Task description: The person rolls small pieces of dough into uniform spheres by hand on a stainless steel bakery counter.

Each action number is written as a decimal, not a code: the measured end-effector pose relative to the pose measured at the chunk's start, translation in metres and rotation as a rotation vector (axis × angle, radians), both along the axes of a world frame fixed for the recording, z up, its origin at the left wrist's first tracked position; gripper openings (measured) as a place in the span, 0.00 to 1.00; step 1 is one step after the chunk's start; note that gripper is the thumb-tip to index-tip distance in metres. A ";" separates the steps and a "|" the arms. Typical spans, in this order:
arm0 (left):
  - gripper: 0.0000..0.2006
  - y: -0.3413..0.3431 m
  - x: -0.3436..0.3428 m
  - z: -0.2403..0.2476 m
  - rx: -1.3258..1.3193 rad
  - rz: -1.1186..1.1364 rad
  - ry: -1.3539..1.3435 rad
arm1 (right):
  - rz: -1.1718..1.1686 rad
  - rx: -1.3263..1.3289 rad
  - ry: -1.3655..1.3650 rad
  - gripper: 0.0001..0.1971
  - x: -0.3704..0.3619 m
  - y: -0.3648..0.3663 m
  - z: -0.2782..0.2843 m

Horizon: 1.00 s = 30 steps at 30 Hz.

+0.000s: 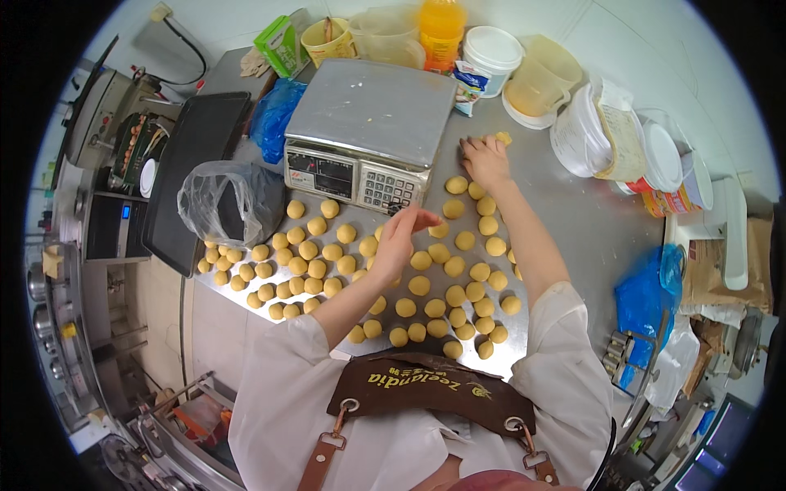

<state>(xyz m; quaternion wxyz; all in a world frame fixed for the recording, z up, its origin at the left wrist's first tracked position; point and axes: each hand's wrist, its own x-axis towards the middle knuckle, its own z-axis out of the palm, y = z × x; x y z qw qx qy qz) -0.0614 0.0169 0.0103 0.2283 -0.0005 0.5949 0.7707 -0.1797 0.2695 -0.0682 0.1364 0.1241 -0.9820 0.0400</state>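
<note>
A clear plastic bag (225, 200) by the black tray (196, 155) (left), blue bag (643, 299) right.

Dough balls (419, 285) pale yellow; table (573, 221) grey steel; scale (368, 131) silver, white keypad; apron (430, 391) brown, yellow print; sleeves (565, 360) white; plastic bags (274, 114) blue; tray (192, 164) black; bottle (442, 29) orange.

The person wore a white short-sleeved top (565, 368), its sleeves ending near the elbows. Over it hung a dark brown apron (426, 393) with yellow lettering, fastened by 2 tan leather straps (323, 454) clipped through metal rings.
</note>
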 end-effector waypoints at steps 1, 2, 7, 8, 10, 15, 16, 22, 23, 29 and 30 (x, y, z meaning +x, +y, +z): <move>0.24 -0.006 0.005 -0.002 0.015 0.015 -0.026 | -0.022 0.034 -0.046 0.19 -0.004 0.000 -0.003; 0.24 -0.010 0.010 -0.006 0.031 0.024 -0.052 | -0.049 0.068 -0.091 0.19 -0.006 0.002 -0.006; 0.24 -0.018 0.025 -0.004 0.245 -0.022 -0.343 | -0.148 -0.386 0.084 0.18 0.037 -0.012 0.041; 0.24 -0.011 0.024 0.004 0.333 -0.012 -0.461 | -0.168 -0.593 0.044 0.19 0.053 -0.022 0.065; 0.24 0.005 0.024 0.017 0.542 -0.008 -0.676 | -0.172 -0.997 -0.035 0.20 0.097 -0.048 0.102; 0.24 0.033 0.030 0.027 0.969 -0.198 -0.748 | 0.092 -0.863 0.064 0.22 0.208 -0.095 0.136; 0.23 0.035 0.033 0.027 0.909 -0.179 -0.736 | 0.171 -0.577 0.183 0.22 0.217 -0.096 0.140; 0.24 0.042 0.073 0.055 0.891 -0.397 -0.420 | 0.196 -0.587 0.226 0.21 0.218 -0.117 0.178; 0.26 0.041 0.077 0.053 1.010 -0.517 -0.287 | 0.271 -0.595 0.189 0.21 0.220 -0.125 0.178; 0.30 0.029 0.100 0.083 0.747 -0.453 -0.473 | 0.161 -0.481 0.206 0.24 0.242 -0.119 0.191; 0.30 0.030 0.097 0.077 0.827 -0.552 -0.327 | 0.234 -0.494 0.210 0.24 0.242 -0.135 0.201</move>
